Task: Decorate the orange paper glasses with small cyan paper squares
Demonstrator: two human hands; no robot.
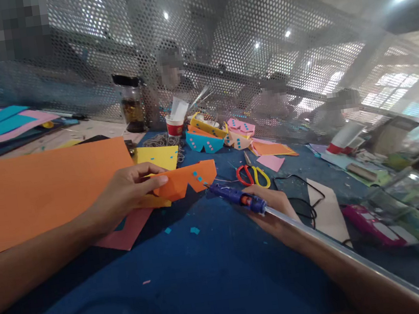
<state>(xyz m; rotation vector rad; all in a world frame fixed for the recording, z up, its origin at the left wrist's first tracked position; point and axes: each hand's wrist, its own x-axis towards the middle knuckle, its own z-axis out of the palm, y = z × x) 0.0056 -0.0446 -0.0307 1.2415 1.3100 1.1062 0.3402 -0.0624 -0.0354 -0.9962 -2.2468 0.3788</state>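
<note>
My left hand (132,190) pinches the left end of a folded orange paper piece (176,182), which has notches along its lower edge and small blue squares stuck on its right half. In my right hand (274,210) is a blue hot glue gun (233,195), a long clear glue stick (320,237) trailing from its rear. The gun's nozzle points at the orange piece near the lowest blue squares; I cannot tell whether it touches. Small blue paper scraps (195,230) lie on the blue tabletop (211,290) below.
Red-and-yellow-handled scissors (253,177) lie beyond the glue gun. Similar decorated paper pieces (204,142) stand at the back near a paper cup (175,125) and a jar (132,103). A large orange sheet (44,194) covers the left. A black cable (304,206) curls at right.
</note>
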